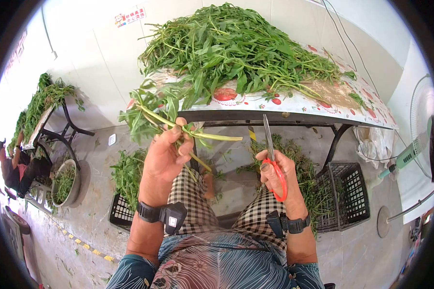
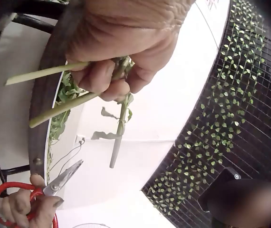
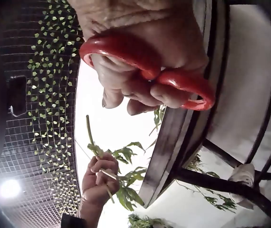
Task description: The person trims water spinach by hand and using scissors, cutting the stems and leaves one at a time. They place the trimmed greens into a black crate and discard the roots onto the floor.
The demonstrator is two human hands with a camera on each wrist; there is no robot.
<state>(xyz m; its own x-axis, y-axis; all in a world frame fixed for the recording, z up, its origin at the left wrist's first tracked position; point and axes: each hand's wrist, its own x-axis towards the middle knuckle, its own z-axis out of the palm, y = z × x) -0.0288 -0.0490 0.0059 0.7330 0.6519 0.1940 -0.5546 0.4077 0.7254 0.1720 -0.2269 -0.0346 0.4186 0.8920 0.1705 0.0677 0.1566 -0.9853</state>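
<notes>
My left hand (image 1: pixel 165 153) grips several leafy green stems (image 1: pixel 212 137) in front of the table edge. Their pale cut ends stick out to the right, and the leaves spread to the left. In the left wrist view, bare stalks (image 2: pixel 61 109) jut out from between the curled fingers. My right hand (image 1: pixel 280 174) holds red-handled scissors (image 1: pixel 280 185), with fingers through the loops and the blades (image 1: pixel 268 135) pointing up and away, close together. The blades stand apart from the stems, to their right. In the right wrist view the red loops (image 3: pixel 121 54) circle the fingers.
A big heap of greens (image 1: pixel 236 53) covers much of the patterned tablecloth (image 1: pixel 284 103). Black crates (image 1: pixel 345 197) with greens stand on either side of my legs. At right is a fan (image 1: pixel 407 154); at left a tub (image 1: pixel 67 185) and another person (image 1: pixel 19 164).
</notes>
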